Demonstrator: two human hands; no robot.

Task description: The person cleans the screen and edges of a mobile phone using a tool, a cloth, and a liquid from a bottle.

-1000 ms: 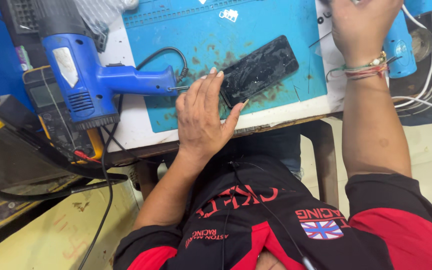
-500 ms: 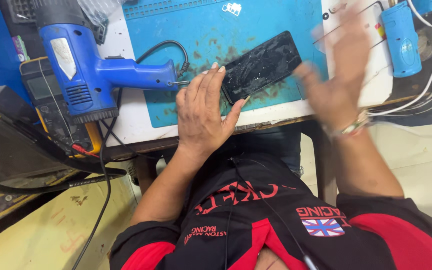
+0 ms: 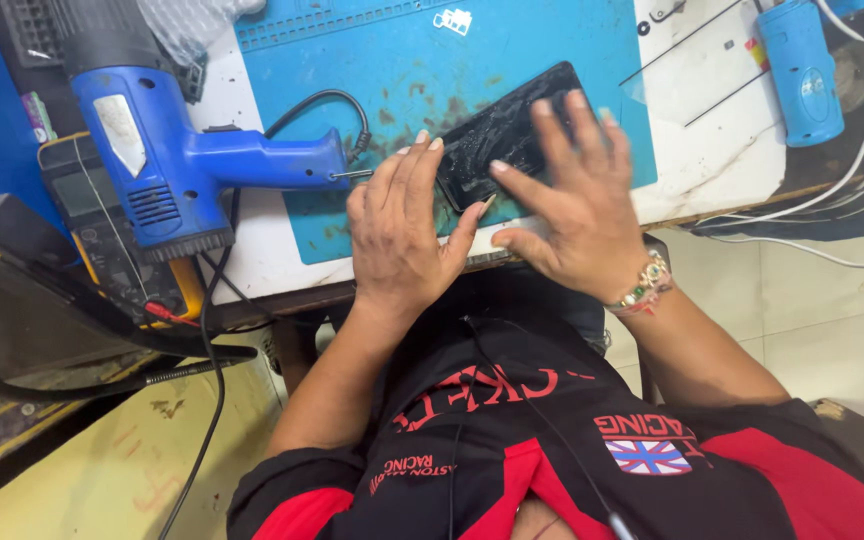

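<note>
I see both hands pressed flat, fingers spread: left hand point(image 3: 400, 235) and right hand point(image 3: 570, 195) on the black flat phone point(image 3: 497, 135); blue plastic heat gun point(image 3: 187, 160) lies just left, clear.

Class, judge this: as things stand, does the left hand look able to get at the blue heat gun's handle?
Probably yes. The left hand rests on the blue mat right beside the heat gun, whose handle end points toward it, with nothing in between.

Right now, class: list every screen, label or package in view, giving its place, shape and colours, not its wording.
Phone: black cracked rectangle on the blue mat, under the left hand and right hand.
Heat gun label: pale rectangle on its blue body, left.
Meter: grey screen, yellow-edged, far left.
Blue cylinder: pale label, upper right.
</note>
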